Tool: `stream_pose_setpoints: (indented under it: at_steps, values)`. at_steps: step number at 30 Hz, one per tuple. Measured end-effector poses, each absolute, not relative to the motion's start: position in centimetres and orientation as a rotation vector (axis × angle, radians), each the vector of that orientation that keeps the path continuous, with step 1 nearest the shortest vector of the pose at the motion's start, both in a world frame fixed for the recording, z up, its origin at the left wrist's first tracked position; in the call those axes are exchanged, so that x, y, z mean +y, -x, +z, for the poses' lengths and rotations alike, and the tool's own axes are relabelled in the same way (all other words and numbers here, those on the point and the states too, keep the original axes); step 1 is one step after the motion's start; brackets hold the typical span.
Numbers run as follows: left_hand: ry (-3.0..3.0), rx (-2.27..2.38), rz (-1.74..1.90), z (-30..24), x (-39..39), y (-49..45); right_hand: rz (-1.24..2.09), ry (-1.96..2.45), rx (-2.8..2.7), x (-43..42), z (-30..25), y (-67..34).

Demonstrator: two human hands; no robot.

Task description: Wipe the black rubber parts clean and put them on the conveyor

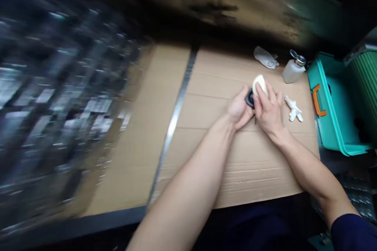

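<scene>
Gripping a black piece [249, 98], the left hand [239, 107] faces the right hand [268, 106] pinching a cream pad [259, 81]; cardboard [203, 106] stretches between metal strip [176, 117] and bin [328, 133].

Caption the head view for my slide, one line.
Left hand holds a dark part, right hand a pale pad, close together over cardboard, with a teal bin to the right.

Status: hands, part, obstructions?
Left hand holding dark part. Right hand holding white pad close by; contact unclear. White scrap beside right hand, apparently not in the way.
</scene>
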State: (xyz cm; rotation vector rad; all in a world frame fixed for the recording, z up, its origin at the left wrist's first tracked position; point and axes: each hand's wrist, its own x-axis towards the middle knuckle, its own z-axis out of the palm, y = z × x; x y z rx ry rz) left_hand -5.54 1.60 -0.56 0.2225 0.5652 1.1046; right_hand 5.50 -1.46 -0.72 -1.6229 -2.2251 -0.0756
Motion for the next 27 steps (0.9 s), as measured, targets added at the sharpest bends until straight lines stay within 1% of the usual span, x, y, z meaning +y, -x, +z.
stream_pose_setpoints:
  at_steps: [3, 7, 10, 15, 19, 23, 27]
  values:
    - [-0.192, 0.547, 1.051, -0.8, 1.8, 5.5, -0.085, 1.511, -2.239, -1.4, -0.9, -5.6]
    - [-0.185, 0.529, 1.120, -1.2, 2.1, 5.5, -0.154, 1.541, -2.121, -1.4, -1.0, -5.5]
    - [-0.173, 0.524, 1.084, -1.3, 2.1, 5.5, -0.142, 1.474, -2.220, -1.8, -0.9, -5.5]
    - [-0.207, 0.587, 1.106, -1.0, 1.9, 5.4, -0.156, 1.575, -2.115, -2.0, -0.9, -5.8]
    - [-0.195, 0.546, 1.090, -1.1, 1.9, 5.3, -0.094, 1.456, -2.194, -1.6, -1.4, -6.4]
    - [-0.239, 0.552, 1.160, -1.7, 2.0, 5.1, 0.068, 1.520, -1.898, 0.0, -1.0, -8.1]
    - [-0.241, 0.557, 1.183, -2.1, 2.1, 4.9, 0.496, 1.433, -1.919, -0.2, -0.3, -9.5]
